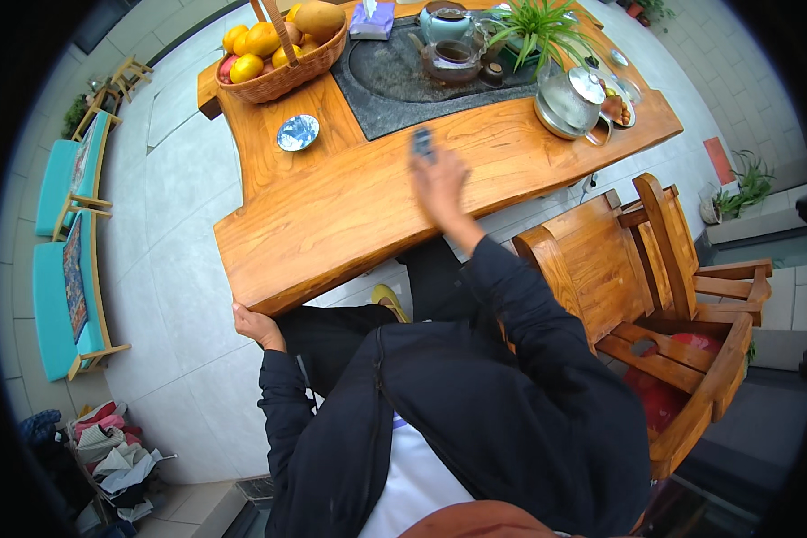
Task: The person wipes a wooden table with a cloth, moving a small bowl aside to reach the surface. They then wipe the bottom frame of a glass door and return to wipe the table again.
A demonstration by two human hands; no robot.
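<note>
Over the wooden table (323, 222), my right hand (440, 178) holds a small dark object (422, 142). Motion blur hides what kind of object it is. At the table's near left corner, my left hand (258, 326) grips the edge, with part of its fingers hidden. Left of the right hand, a blue-and-white patterned dish (298, 132) sits on the wood. Beyond the right hand lies a dark stone tea tray (393, 114), set into the tabletop.
A wicker basket (296, 70) of fruit and a tissue box (371, 21) stand at the back. A glass teapot (452, 62) and a spider plant (538, 30) occupy the tray. A glass kettle (568, 104) stands to the right. Wooden chairs (592, 262) are close on my right.
</note>
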